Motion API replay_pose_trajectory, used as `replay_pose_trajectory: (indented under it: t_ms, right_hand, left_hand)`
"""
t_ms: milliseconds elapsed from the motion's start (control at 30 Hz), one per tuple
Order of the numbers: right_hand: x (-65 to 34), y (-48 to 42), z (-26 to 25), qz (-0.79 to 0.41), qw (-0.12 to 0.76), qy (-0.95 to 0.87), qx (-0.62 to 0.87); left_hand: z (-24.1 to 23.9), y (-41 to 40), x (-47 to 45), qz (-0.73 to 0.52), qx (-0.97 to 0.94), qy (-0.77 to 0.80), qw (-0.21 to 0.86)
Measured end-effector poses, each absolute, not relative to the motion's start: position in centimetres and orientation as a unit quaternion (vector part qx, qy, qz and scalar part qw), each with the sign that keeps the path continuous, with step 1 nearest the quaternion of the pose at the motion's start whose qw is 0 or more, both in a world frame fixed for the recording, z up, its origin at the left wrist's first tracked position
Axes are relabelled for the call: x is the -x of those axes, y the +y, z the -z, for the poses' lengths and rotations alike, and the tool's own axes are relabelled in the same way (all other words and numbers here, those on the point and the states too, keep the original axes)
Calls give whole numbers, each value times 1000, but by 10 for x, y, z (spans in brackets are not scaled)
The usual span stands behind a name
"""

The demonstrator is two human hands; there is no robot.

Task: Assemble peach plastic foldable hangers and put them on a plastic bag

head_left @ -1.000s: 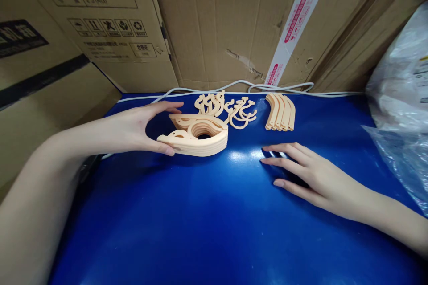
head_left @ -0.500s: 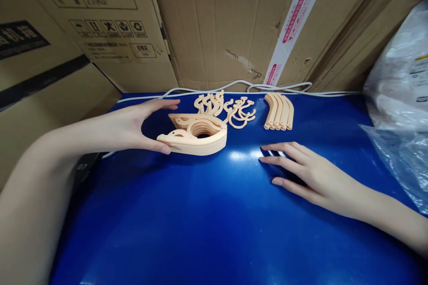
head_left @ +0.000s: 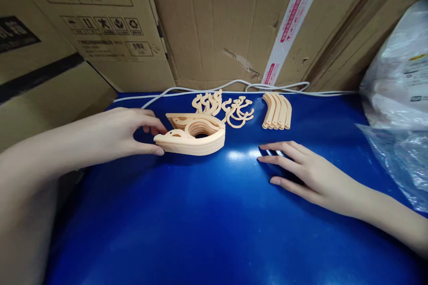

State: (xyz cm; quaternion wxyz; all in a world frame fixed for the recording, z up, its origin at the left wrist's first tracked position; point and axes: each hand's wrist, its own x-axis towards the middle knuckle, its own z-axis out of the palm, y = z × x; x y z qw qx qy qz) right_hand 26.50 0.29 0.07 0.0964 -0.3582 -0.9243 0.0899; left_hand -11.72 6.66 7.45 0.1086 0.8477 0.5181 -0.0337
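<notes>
A stack of flat peach plastic pieces [head_left: 192,138] with curved cut-outs lies on the blue table top [head_left: 207,222]. My left hand [head_left: 130,131] has its thumb and fingers closed around the stack's left end. My right hand [head_left: 301,171] lies flat on the table to the right of the stack, fingers stretched out and holding nothing. Behind the stack lie several peach hooks [head_left: 224,107], and to their right a small row of curved peach strips [head_left: 277,116].
Cardboard boxes [head_left: 234,22] wall in the back and left of the table. A white cable [head_left: 234,87] runs along the table's far edge. A clear plastic bag [head_left: 397,93] with white contents sits at the right.
My left hand's fingers, spread wide over the stack's left end before, have closed in on it. My right hand has stayed put.
</notes>
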Motion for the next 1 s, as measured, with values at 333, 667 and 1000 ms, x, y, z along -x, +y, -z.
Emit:
replay_pose_trajectory:
  t_ms: [333, 667, 1000]
  right_hand:
    - [-267, 1, 0, -74, 100, -927, 353]
    - [-266, 3, 1, -73, 100, -927, 353]
    - [-267, 1, 0, -67, 100, -928, 352]
  left_hand:
    - [-67, 72, 120, 30, -851, 494, 173]
    - [-79, 66, 114, 15, -809, 565, 160]
    - [-60, 82, 115, -74, -853, 515, -44]
